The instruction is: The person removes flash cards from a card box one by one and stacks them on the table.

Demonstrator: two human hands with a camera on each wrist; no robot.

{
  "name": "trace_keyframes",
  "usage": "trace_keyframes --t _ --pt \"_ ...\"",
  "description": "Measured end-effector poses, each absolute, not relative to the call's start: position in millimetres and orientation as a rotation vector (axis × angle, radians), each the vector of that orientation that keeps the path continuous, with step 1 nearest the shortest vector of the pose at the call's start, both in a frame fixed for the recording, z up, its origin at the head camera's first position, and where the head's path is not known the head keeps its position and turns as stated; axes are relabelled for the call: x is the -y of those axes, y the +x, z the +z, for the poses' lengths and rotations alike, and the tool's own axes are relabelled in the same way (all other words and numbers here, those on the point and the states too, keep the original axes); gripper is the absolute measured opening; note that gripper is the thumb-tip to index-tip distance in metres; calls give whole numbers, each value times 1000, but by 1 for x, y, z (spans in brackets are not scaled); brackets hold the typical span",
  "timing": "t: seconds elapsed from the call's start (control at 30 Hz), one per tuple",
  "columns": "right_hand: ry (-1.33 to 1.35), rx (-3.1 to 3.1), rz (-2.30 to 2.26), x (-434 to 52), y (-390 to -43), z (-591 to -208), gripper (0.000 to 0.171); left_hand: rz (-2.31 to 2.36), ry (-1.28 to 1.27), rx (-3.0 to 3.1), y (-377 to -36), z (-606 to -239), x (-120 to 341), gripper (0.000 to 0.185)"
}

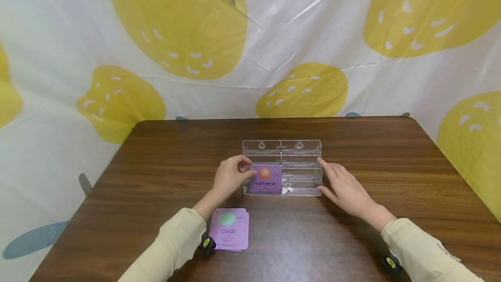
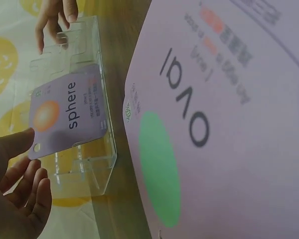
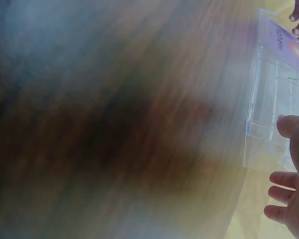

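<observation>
A clear plastic card rack (image 1: 301, 172) with two columns of tiered pockets stands on the table. My left hand (image 1: 231, 175) pinches a purple "sphere" card (image 1: 266, 182) by its upper left corner, thumb in front. In the left wrist view the sphere card (image 2: 70, 109) has its lower edge in the rack's front left pocket. At the rack's right side, my right hand (image 1: 346, 188) touches the edge with fairly straight fingertips and thumb. The right wrist view shows that thumb by the rack (image 3: 269, 99). Below my left hand lies a small stack of purple cards, an "oval" card (image 1: 228, 232) on top.
The brown wooden table (image 1: 168, 151) ends at the back against a white cloth (image 1: 188, 95) printed with yellow fruit. The oval card stack sits near my left sleeve (image 1: 176, 234), with a black wrist device (image 1: 207, 244) beside it.
</observation>
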State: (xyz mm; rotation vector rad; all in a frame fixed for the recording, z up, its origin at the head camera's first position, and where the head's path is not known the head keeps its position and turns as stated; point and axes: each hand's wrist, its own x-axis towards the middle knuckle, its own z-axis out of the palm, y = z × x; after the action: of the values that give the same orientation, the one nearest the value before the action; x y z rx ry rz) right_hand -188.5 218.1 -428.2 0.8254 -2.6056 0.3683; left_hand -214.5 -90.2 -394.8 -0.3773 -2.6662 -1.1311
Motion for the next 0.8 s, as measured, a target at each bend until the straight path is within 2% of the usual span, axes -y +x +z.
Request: trace_keyframes --t 0.8 --pt "812 2628 375 -218 -187 -428 73 -1189 -591 2697 -228 -398 97 12"
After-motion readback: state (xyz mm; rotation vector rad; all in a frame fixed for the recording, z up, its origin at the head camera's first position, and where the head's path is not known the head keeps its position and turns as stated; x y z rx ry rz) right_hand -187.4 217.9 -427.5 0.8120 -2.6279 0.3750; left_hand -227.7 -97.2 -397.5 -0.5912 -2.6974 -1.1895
